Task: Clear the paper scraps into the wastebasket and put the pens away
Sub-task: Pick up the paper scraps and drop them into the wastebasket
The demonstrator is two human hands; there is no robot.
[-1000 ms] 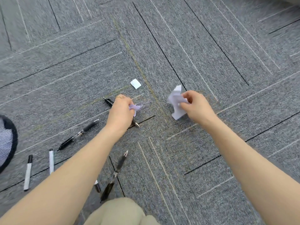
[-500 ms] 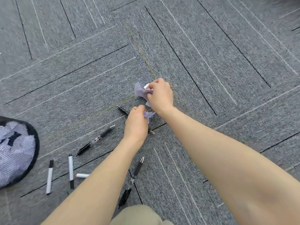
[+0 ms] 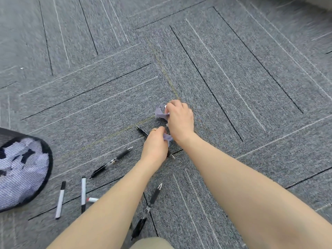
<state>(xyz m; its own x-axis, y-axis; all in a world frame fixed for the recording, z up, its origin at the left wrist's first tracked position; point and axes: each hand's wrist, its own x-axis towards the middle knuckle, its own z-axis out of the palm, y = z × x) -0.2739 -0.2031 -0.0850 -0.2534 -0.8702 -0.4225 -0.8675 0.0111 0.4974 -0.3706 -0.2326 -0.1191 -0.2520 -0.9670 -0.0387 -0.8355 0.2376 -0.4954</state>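
My right hand (image 3: 179, 119) grips a crumpled paper scrap (image 3: 159, 113) low over the carpet, with a bit of white paper at its fingertips. Just below it my left hand (image 3: 155, 146) pinches a smaller paper scrap (image 3: 168, 137). A black pen (image 3: 142, 131) lies partly under my left hand. Another black pen (image 3: 111, 162) lies to the left, and a third black pen (image 3: 148, 209) sits between my forearms. Two white markers (image 3: 60, 202) (image 3: 83, 193) lie near the black mesh wastebasket (image 3: 48, 169) at the left edge, which holds paper.
A short white marker with a red tip (image 3: 92, 199) pokes out beside my left forearm. Grey striped carpet (image 3: 233, 78) covers the floor. My knee in beige fabric (image 3: 150, 243) shows at the bottom edge.
My right hand carried its scrap leftward to where a small white piece lay and closed over it. The view shifted, bringing the wastebasket further into sight. My left hand kept its scrap.
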